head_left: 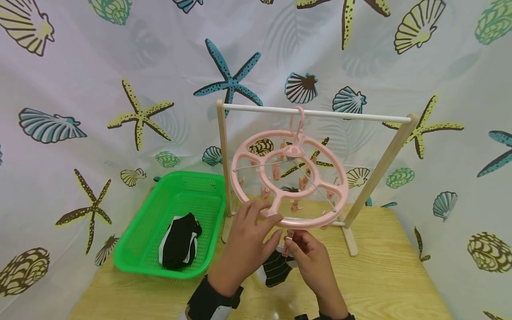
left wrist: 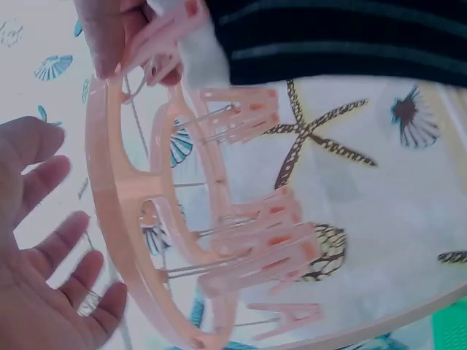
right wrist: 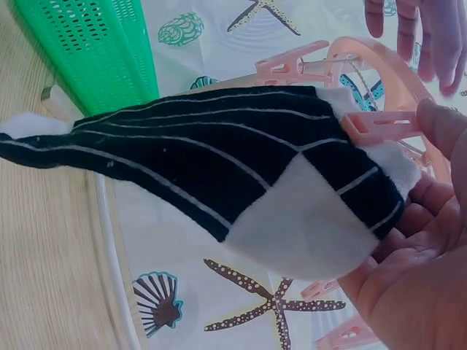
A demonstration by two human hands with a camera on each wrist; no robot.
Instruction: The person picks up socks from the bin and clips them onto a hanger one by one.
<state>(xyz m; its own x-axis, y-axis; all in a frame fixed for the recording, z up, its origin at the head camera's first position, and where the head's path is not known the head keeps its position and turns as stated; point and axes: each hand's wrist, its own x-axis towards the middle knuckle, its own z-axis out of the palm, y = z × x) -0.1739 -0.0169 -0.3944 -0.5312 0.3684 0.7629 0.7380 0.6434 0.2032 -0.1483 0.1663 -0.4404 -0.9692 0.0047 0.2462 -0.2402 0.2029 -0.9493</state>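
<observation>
A black sock (right wrist: pixel 168 149) with thin pale stripes and a white heel hangs below the round pink drying hanger (head_left: pixel 344 178). A pink clothes peg (right wrist: pixel 379 126) sits on the sock's white cuff. My right hand (head_left: pixel 314 262) pinches this peg by its end, its thumb on the near side; the other fingers lie behind the cuff. My left hand (head_left: pixel 248 242) is at the hanger's front rim with fingers spread and slightly bent. In the left wrist view, the left hand (left wrist: pixel 44 270) holds nothing, and its fingertips lie close beside the rim.
The hanger's hook (head_left: pixel 300 120) hangs on a white rail (head_left: pixel 352 115) between wooden posts. Several other pink pegs (left wrist: pixel 263 262) dangle from the ring. To the left, a green basket (head_left: pixel 136 240) contains a black-and-white bundle (head_left: pixel 180 242). A patterned curtain (head_left: pixel 160 58) stands behind the wooden table (head_left: pixel 384 275).
</observation>
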